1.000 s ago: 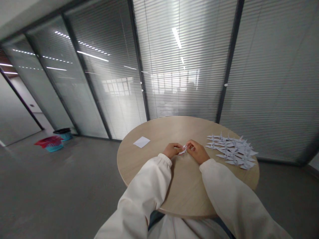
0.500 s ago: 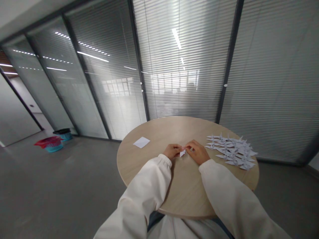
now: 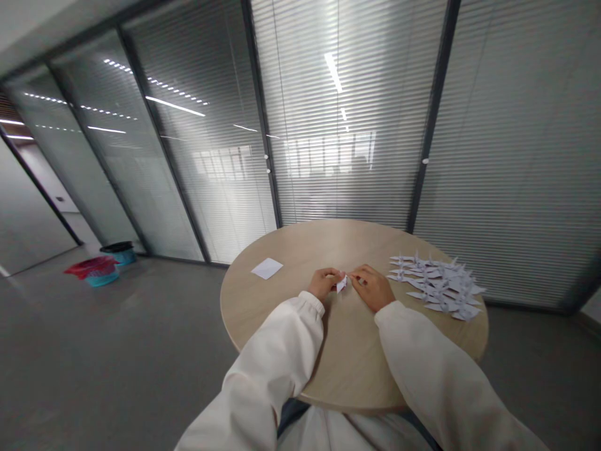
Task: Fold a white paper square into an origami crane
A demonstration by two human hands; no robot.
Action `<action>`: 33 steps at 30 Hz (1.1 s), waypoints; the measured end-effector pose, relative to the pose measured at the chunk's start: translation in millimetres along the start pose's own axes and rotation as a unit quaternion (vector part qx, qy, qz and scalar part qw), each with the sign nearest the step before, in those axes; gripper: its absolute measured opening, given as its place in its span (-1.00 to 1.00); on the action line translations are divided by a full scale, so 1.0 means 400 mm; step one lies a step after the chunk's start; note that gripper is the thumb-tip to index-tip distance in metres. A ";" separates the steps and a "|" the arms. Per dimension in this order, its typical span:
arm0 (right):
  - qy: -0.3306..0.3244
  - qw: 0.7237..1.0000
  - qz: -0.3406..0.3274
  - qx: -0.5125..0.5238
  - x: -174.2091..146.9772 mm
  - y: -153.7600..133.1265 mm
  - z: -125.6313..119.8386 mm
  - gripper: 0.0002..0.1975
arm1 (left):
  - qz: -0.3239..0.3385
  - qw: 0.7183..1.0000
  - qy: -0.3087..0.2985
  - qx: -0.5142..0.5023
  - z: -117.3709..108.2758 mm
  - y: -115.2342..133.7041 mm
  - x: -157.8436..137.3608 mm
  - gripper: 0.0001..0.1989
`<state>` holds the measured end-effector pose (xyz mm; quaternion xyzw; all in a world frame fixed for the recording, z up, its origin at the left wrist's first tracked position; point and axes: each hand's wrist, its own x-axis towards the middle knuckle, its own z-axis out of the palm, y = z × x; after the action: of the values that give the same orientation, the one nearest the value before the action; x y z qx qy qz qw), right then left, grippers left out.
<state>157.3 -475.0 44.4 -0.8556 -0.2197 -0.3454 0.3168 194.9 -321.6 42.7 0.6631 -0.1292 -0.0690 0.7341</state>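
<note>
Between my hands, just above the round table's middle, is a small piece of folded white paper point(image 3: 342, 285). My left hand point(image 3: 325, 284) pinches it from the left, with thumb and fingers closed. From the other side, my right hand point(image 3: 374, 288) has its fingertips pressed together at the paper's upper right edge. Those fingertips partly hide the folds. A heap of white folded paper cranes point(image 3: 444, 288) lies to the right of my right hand. Off to the left rests a flat square of white paper point(image 3: 267, 268).
The round wooden table point(image 3: 282, 313) stands before a glass partition with blinds point(image 3: 347, 181). On the grey floor at left are a blue bin with a red liner point(image 3: 96, 270) and another blue bin with a black liner point(image 3: 121, 252).
My left hand and the folded paper have shifted very slightly left and tilted a little. The right fingertips have moved slightly at the paper's edge. The cranes and the paper square lie unchanged.
</note>
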 end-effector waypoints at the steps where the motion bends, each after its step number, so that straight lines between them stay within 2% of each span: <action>1: 0.003 1.000 0.006 0.009 0.000 0.004 0.003 -0.82 | 0.007 1.000 0.000 0.011 0.000 0.002 0.000 -0.60; 8: 0.005 0.997 0.035 0.074 0.005 0.015 0.009 -0.82 | 0.072 0.994 -0.026 0.077 0.008 0.014 -0.015 -0.60; 11: -0.007 0.987 0.086 0.134 0.007 0.011 0.007 -0.80 | 0.083 0.992 -0.037 0.083 0.008 0.014 -0.016 -0.58; 13: -0.028 0.966 0.151 0.208 0.008 0.012 0.010 -0.77 | 0.090 0.992 -0.038 0.083 0.007 0.012 -0.014 -0.58; 16: -0.075 0.912 0.232 0.329 0.009 0.021 0.018 -0.69 | 0.128 0.987 -0.038 0.085 0.004 0.011 -0.012 -0.64; 18: -0.104 0.882 0.253 0.384 0.009 0.029 0.024 -0.68 | 0.164 0.982 -0.039 0.090 0.004 0.014 -0.012 -0.69; 20: -0.117 0.867 0.262 0.408 0.009 0.037 0.027 -0.70 | 0.186 0.977 -0.039 0.094 0.005 0.019 -0.015 -0.72; 23: -0.086 0.870 0.265 0.408 0.008 0.043 0.027 -0.71 | 0.163 0.981 -0.032 0.099 0.007 0.023 -0.020 -0.69; 27: -0.024 0.881 0.262 0.392 0.012 0.039 0.021 -0.72 | 0.080 0.993 0.008 0.092 0.006 0.014 -0.018 -0.56; 30: 0.002 0.886 0.266 0.379 0.015 0.032 0.016 -0.74 | 0.049 0.992 -0.026 0.110 0.003 0.009 -0.016 -0.62; 33: -0.011 0.883 0.273 0.381 0.017 0.028 0.014 -0.73 | 0.065 0.989 -0.057 0.123 0.003 0.012 -0.019 -0.64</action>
<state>171.1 -477.9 41.7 -0.6991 -0.0958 -0.1252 0.6974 187.1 -320.1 47.0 0.7335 -0.2209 -0.0422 0.6414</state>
